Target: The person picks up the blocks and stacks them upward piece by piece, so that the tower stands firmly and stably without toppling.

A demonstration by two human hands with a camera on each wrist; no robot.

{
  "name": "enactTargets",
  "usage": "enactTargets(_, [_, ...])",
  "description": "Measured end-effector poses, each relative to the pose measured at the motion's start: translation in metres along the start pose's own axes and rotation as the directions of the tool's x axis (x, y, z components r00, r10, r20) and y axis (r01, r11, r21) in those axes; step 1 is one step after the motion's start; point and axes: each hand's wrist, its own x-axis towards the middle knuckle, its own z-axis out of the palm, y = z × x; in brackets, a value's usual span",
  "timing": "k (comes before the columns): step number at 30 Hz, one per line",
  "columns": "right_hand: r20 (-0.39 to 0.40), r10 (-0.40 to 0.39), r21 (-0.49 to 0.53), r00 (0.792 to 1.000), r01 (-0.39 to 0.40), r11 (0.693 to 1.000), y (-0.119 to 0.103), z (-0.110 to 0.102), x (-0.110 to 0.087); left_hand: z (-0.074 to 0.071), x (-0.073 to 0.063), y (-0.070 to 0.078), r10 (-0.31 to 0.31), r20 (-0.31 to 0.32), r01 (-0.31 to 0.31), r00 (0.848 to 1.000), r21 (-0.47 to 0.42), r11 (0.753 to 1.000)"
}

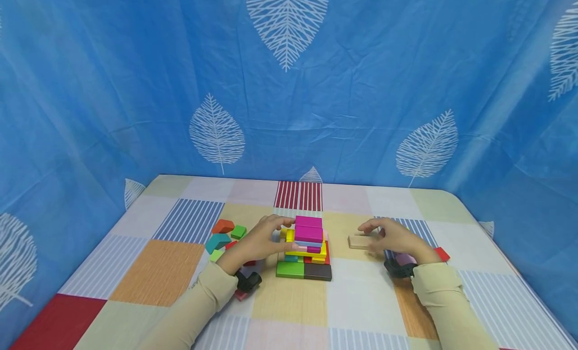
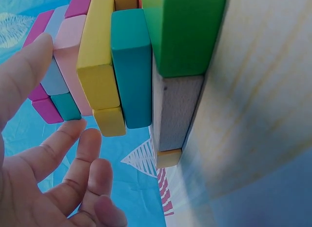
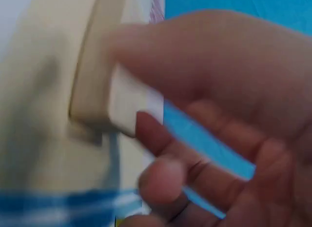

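Observation:
A layered stack of coloured wooden blocks, topped by magenta blocks (image 1: 309, 233), stands on the patterned cloth. My left hand (image 1: 264, 238) is at its left side, fingers spread and loosely bent. In the left wrist view, the thumb (image 2: 24, 71) lies against the light blue layer, and a fingertip is at a teal block (image 2: 65, 106). Out to the right, my right hand (image 1: 392, 235) pinches a plain wooden block (image 1: 358, 242) by its right end. The right wrist view is blurred, with the thumb across the wooden block (image 3: 95, 75) and a fingertip at its end.
Left of the stack, loose blocks lie partly under the left forearm, among them an orange block (image 1: 223, 226), a green block (image 1: 238, 232) and a teal arch-like block (image 1: 218, 242). A red block (image 1: 442, 254) and a purple block (image 1: 405, 259) lie by the right wrist. A blue curtain (image 1: 289, 114) hangs behind.

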Motion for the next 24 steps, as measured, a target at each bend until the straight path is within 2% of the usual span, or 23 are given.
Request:
enactTargets(3, [0.007, 0.012, -0.017, 1.0, -0.011, 1.0, 0.004, -0.004, -0.004, 0.0, 0.0, 0.0, 0.001, 0.003, -0.001, 1.0, 0.004, 1.0])
enactTargets(8, [0.007, 0.015, 0.013, 1.0, -0.015, 1.0, 0.008, -0.005, -0.004, 0.0, 0.0, -0.001, 0.003, 0.002, -0.003, 1.0, 0.004, 1.0])
enactTargets(13, [-0.026, -0.019, 0.012, 1.0, 0.019, 1.0, 0.009, -0.002, -0.001, 0.0, 0.0, -0.001, 0.009, 0.002, -0.009, 1.0, 0.0, 1.0])
enactTargets(16, [-0.114, -0.071, 0.034, 0.991, 0.076, 0.997, 0.008, 0.001, 0.001, 0.001, 0.0, 0.0, 0.012, 0.004, -0.012, 1.0, -0.001, 1.0])
enactTargets(20, [-0.267, -0.136, 0.13, 0.954, 0.175, 0.976, -0.003, 0.005, 0.005, 0.001, 0.001, 0.0, 0.013, 0.002, -0.013, 1.0, -0.002, 1.0])
enactTargets(24, [-0.342, -0.145, 0.221, 0.928, 0.23, 0.948, -0.019, 0.012, 0.009, 0.0, 0.0, 0.001, 0.012, 0.0, -0.012, 1.0, 0.001, 1.0])
